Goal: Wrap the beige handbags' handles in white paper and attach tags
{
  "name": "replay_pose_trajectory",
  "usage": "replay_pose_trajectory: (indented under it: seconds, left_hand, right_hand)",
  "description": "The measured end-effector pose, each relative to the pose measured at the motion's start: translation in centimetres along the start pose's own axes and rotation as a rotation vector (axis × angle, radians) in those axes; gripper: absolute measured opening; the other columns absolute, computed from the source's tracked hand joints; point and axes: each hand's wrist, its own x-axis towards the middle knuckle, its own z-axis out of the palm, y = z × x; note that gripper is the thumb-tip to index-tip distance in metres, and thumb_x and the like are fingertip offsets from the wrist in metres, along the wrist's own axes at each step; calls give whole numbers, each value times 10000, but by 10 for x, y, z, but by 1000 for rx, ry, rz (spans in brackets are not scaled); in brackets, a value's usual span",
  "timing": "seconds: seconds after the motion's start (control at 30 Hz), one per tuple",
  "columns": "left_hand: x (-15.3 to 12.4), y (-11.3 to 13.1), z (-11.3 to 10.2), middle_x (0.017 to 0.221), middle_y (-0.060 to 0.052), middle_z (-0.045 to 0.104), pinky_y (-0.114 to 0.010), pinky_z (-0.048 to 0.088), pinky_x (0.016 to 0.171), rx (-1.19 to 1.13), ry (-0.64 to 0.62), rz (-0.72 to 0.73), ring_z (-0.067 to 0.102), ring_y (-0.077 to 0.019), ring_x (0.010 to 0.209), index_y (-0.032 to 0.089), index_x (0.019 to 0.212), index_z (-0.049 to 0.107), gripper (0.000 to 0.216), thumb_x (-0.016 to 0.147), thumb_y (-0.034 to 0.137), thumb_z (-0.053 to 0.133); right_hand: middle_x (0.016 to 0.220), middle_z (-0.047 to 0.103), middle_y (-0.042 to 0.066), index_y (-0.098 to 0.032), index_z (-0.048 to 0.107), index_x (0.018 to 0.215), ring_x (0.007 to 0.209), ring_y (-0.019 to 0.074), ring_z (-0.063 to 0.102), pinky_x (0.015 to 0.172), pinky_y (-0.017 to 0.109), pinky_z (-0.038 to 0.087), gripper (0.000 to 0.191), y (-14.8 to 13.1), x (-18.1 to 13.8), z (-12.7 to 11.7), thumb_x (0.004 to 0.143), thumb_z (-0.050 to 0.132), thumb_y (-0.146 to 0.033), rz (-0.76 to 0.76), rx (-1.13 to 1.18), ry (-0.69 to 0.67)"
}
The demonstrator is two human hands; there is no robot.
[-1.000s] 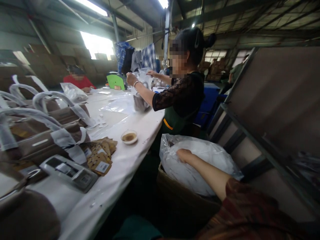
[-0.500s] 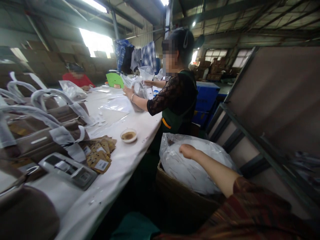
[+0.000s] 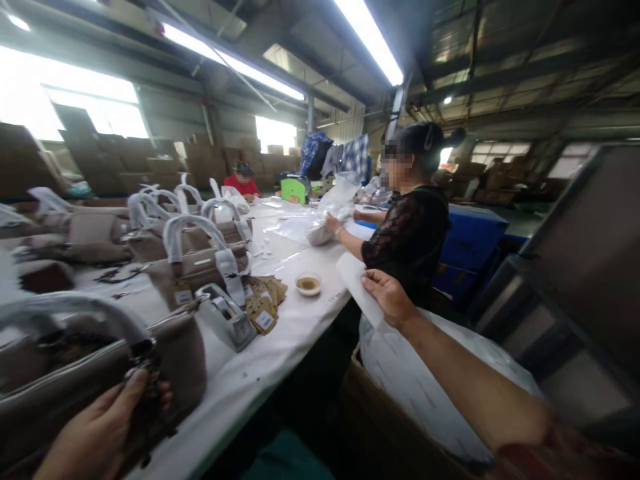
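Note:
Between the thumb and fingers of my right hand (image 3: 390, 297) is a white strip (image 3: 356, 280), thin and soft-looking, like foam or paper. It is raised above a carton (image 3: 370, 400) lined with a clear plastic bag (image 3: 505, 340) full of similar white pieces. At the lower left, my left hand (image 3: 100, 427) pinches a dark dangling cord (image 3: 150, 400) near the handle base of a taupe handbag (image 3: 183, 360). That bag's handle (image 3: 90, 307) is wrapped in white material. Blur hides the cord's exact form.
More handbags (image 3: 200, 263) with wrapped handles crowd the white table (image 3: 300, 333). Brown tags (image 3: 265, 310), a grey boxy device (image 3: 227, 320) and a small bowl (image 3: 309, 285) lie nearby. A co-worker (image 3: 415, 220) handles a plastic-wrapped item; another person (image 3: 241, 183) sits farther back.
My right hand has come up out of the bagged carton with a white strip. My left hand has come into view at the handbag, and the view has swung left.

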Motion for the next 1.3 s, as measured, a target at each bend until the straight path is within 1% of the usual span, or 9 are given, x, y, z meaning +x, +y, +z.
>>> replay_pose_trajectory:
  seconds: [0.13, 0.3, 0.5, 0.73, 0.87, 0.93, 1.03, 1.17, 1.3]
  left_hand:
    - [2, 8, -16, 722, -71, 719, -263, 586, 532, -74, -247, -29, 661, -145, 563, 129, 856, 630, 92, 899, 156, 552]
    - [-2, 10, -29, 931, -133, 730, -253, 583, 553, -160, -378, -90, 680, -138, 627, 118, 909, 602, 104, 890, 220, 602]
    - [1, 4, -46, 694, -47, 661, -282, 585, 577, -140, -445, -146, 658, -144, 590, 118, 850, 617, 196, 849, 307, 669]
    - [6, -3, -36, 690, -43, 669, -226, 526, 523, -101, -418, -83, 630, -125, 571, 124, 879, 641, 295, 768, 376, 750]
    - [7, -6, -30, 601, -27, 634, -202, 470, 463, -97, -362, -42, 569, -104, 489, 122, 802, 620, 355, 730, 438, 766]
    - [6, -6, -30, 610, -29, 637, -215, 484, 481, -107, -334, -22, 577, -110, 506, 122, 785, 619, 381, 704, 457, 780]
    - [5, -7, -28, 621, -36, 645, -234, 496, 496, -92, -312, 3, 581, -118, 515, 117, 773, 629, 424, 665, 493, 795]
    - [6, -12, -21, 606, -39, 637, -217, 456, 459, -52, -265, 73, 564, -114, 498, 111, 744, 634, 470, 635, 539, 792]
    - [3, -10, -20, 607, -27, 627, -233, 458, 461, -18, -243, 81, 550, -116, 488, 125, 753, 624, 458, 655, 549, 765]
  right_hand:
    - [622, 587, -33, -151, 651, 760, 552, 82, 454, 539, 219, 333, 327, 18, -27, 95, 668, 775, -438, 162, -59, -537]
    - [605, 610, -25, -142, 693, 748, 495, 70, 448, 497, 212, 329, 302, 40, -53, 197, 695, 758, -433, 338, -174, -1145]
    - [659, 667, 5, -118, 715, 809, 532, 88, 543, 519, 209, 405, 374, 44, -33, 271, 620, 826, -421, 365, 4, -1147]
    - [712, 704, 25, -110, 733, 856, 570, 100, 595, 553, 207, 450, 359, 44, -25, 274, 625, 850, -359, 428, 141, -1218]
    - [736, 712, 23, -151, 713, 948, 561, 123, 616, 549, 231, 476, 417, 53, -30, 265, 649, 834, -416, 527, 358, -942]
    - [856, 734, 64, -182, 682, 1073, 684, 188, 676, 651, 314, 533, 527, 58, -36, 255, 711, 750, -559, 591, 532, -845]
    - [1068, 715, 139, -180, 631, 1208, 981, 292, 677, 882, 452, 513, 734, 62, -49, 232, 725, 620, -733, 602, 679, -912]
    - [1148, 697, 151, -163, 649, 1216, 1130, 335, 615, 1018, 495, 423, 690, 65, -72, 216, 646, 823, -512, 466, 507, -1040]
    - [993, 740, 134, -136, 722, 1057, 958, 306, 692, 911, 490, 507, 464, 65, -79, 228, 697, 814, -414, 441, 356, -866]
